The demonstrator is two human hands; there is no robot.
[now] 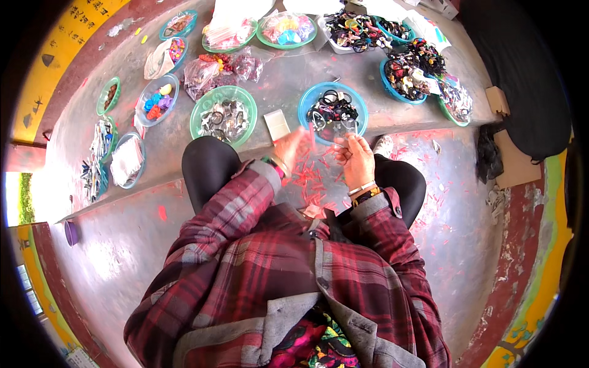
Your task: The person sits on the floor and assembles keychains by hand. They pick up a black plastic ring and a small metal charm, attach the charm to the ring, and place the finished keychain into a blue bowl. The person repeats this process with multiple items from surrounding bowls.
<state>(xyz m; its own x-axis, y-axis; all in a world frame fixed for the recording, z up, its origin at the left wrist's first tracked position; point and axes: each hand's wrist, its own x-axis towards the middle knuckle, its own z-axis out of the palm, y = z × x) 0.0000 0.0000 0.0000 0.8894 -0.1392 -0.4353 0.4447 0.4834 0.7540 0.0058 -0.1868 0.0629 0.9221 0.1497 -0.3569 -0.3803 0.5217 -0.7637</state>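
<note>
1. L hand (288, 152): blurred, fingers partly curled. Pink strip (311, 136) shows at its fingertips, long axis approx. up-down in view; whether gripped, can't tell.
2. R hand (357, 161): fingers curled in, thumb & forefinger nearly together on small pale piece (356, 127), kind unclear.
3. Key relation: blue basin (302, 110) w/ dark hair ties (335, 113) lies directly fwd of R fingertips, which overlap its near rim in view; contact can't tell. R hand is nearer.
4. L hand: at basin's near-L side, just short of pale box (277, 125); green basin (194, 116) further L.
</note>
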